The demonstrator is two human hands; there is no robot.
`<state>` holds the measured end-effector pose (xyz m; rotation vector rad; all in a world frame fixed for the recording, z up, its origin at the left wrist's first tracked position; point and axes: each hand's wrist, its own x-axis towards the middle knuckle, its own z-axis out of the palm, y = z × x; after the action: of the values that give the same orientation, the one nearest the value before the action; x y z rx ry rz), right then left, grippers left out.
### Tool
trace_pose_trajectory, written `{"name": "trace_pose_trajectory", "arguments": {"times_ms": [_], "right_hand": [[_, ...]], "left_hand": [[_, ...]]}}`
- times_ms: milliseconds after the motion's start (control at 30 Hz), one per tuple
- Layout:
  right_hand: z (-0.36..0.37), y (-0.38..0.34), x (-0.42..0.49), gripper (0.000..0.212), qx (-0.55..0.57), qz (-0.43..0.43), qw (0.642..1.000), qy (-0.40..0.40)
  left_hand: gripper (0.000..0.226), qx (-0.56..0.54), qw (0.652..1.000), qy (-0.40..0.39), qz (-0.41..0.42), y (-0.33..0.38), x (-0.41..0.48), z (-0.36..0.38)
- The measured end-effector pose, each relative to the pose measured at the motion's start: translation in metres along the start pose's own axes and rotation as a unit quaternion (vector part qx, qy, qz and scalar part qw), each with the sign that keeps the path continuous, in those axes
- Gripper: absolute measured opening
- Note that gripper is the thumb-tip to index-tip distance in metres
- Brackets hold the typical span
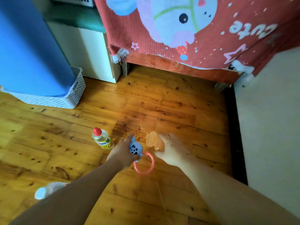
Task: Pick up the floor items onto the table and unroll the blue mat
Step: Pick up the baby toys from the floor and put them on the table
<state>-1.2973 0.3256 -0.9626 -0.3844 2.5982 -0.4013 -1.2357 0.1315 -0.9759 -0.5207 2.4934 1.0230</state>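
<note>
My left hand (pixel 124 151) is closed around a small blue toy (pixel 135 147) with a dark paw print and a pink ring (pixel 144 163) hanging below it, just above the wooden floor. To its right, my right hand (pixel 172 149) grips a soft, pale orange item (pixel 153 140); it is blurred. A small bottle (pixel 102 138) of yellow liquid with a red cap stands on the floor left of my left hand. The rolled blue mat (pixel 30 49) stands upright in a white basket (pixel 71 96) at the left.
A table draped with a red cartoon cloth (pixel 211 38) stands ahead. A white cabinet (pixel 90 51) sits left of it, a pale wall or panel (pixel 267 119) on the right. A white-and-blue object (pixel 47 190) lies by my left forearm.
</note>
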Motion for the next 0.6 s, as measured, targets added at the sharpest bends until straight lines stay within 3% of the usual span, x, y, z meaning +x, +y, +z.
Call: {"name": "trace_pose_trajectory", "arguments": {"times_ms": [267,600], "right_hand": [[-0.264,-0.092,-0.103,0.075,0.026,-0.046,0.993,0.107],[-0.568,-0.161,-0.231,0.076,0.030,-0.090,0.968,0.233]], "left_hand": [[0.102,-0.036,0.993,0.048,0.106,0.204,-0.107,-0.208],[0.102,-0.040,0.960,0.108,0.256,0.436,-0.240,-0.412]]}}
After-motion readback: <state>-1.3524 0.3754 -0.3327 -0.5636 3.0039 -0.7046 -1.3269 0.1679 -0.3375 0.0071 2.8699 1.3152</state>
